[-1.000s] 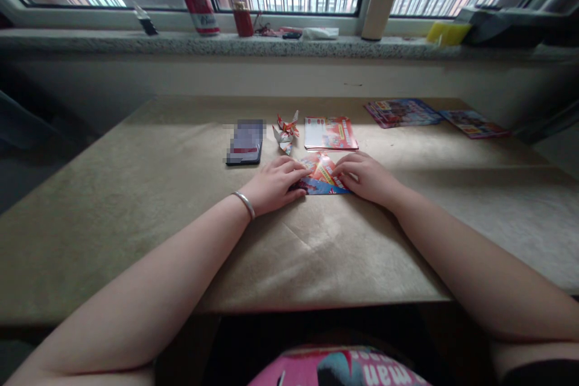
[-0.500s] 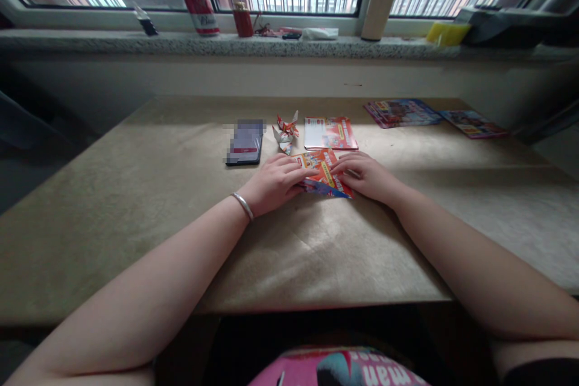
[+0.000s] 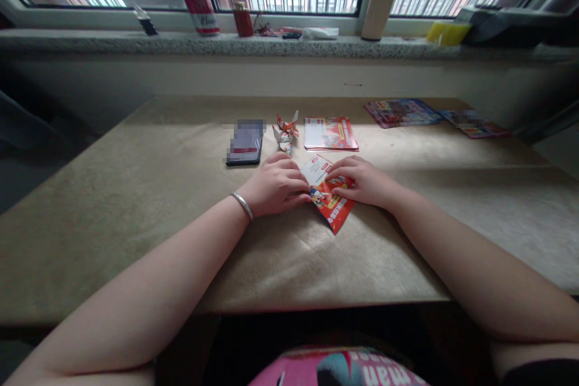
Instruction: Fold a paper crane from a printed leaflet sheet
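A printed red, orange and white paper sheet (image 3: pixel 332 208) lies on the table between my hands, with one corner pointing toward me. My left hand (image 3: pixel 279 186), with a silver bangle at its wrist, has its fingers bent together at the sheet's left edge and grips it there. On the right side, my right hand (image 3: pixel 364 180) holds the sheet, its fingers lying over the top and the thumb a little lower. Just beyond my left hand are folded paper cranes (image 3: pixel 286 131). A stack of similar printed sheets (image 3: pixel 330 134) lies behind the sheet I hold.
A smartphone (image 3: pixel 245 143) lies left of the cranes. Colourful printed leaflets (image 3: pixel 404 113) are at the table's far right. On the stone windowsill (image 3: pixel 167 43) stand a red can (image 3: pixel 201 12), a red lighter-like container (image 3: pixel 243 20) and a yellow object (image 3: pixel 447 33).
The sheet has gone from folded over, with its blue side showing at the near edge, to opened out with a corner toward me. Both hands stay close to where they were.
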`<act>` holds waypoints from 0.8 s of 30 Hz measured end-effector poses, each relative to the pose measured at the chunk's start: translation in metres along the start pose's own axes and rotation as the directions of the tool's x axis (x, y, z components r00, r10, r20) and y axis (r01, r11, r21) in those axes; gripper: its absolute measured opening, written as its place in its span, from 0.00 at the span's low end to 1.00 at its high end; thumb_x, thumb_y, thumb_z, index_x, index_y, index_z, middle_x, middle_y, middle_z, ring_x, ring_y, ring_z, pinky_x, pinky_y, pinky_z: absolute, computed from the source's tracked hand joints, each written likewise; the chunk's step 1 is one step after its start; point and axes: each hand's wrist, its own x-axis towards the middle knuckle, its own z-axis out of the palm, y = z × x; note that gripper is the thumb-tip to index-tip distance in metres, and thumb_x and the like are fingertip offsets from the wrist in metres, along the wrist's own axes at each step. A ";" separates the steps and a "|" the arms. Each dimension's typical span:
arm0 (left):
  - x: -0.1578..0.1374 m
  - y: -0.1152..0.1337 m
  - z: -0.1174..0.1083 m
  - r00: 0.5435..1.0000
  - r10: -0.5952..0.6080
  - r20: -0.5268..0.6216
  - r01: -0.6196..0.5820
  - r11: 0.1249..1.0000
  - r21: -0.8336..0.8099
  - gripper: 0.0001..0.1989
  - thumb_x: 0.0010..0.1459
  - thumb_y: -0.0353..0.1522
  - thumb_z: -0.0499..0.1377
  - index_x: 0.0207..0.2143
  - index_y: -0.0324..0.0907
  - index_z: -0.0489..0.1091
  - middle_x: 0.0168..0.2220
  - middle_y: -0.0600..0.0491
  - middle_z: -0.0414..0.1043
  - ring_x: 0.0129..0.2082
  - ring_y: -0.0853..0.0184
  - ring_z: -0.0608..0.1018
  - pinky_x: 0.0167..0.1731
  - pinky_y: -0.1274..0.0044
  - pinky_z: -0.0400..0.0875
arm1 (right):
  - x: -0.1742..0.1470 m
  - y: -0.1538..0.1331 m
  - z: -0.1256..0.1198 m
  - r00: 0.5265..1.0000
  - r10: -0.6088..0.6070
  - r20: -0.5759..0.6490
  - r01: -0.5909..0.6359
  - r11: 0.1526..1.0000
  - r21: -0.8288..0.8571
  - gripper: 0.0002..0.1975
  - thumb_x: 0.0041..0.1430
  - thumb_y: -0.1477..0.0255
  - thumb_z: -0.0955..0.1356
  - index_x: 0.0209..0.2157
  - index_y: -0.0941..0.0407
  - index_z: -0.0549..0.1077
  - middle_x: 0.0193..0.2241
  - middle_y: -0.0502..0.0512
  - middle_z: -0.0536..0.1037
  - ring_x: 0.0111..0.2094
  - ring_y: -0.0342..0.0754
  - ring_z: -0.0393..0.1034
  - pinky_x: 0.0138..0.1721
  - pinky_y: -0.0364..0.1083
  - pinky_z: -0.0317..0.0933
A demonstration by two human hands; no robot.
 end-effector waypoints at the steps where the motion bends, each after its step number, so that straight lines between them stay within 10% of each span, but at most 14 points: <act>1: -0.001 0.000 -0.001 1.000 -0.004 0.000 0.004 1.000 -0.015 0.14 0.65 0.41 0.53 0.36 0.48 0.77 0.35 0.55 0.80 0.39 0.65 0.76 0.50 0.68 0.60 | 0.000 0.000 0.000 1.000 -0.005 0.004 0.005 1.000 -0.005 0.12 0.55 0.68 0.71 0.42 0.53 0.79 0.45 0.58 0.78 0.47 0.53 0.71 0.51 0.55 0.64; 15: -0.003 0.002 0.005 0.994 -0.017 0.106 0.007 0.996 0.087 0.21 0.62 0.48 0.54 0.50 0.49 0.73 0.46 0.50 0.76 0.44 0.62 0.75 0.47 0.68 0.63 | -0.001 0.004 0.002 0.997 0.039 -0.061 -0.042 0.998 -0.055 0.11 0.58 0.69 0.69 0.42 0.54 0.78 0.46 0.59 0.76 0.49 0.54 0.69 0.53 0.56 0.64; 24: -0.006 -0.003 0.003 0.993 -0.088 -0.074 0.110 0.919 0.378 0.12 0.64 0.33 0.55 0.46 0.54 0.75 0.55 0.56 0.71 0.56 0.58 0.68 0.56 0.63 0.57 | -0.002 -0.001 -0.002 0.995 -0.039 -0.089 0.037 0.999 -0.024 0.12 0.58 0.67 0.69 0.44 0.51 0.77 0.49 0.57 0.76 0.52 0.54 0.67 0.56 0.58 0.61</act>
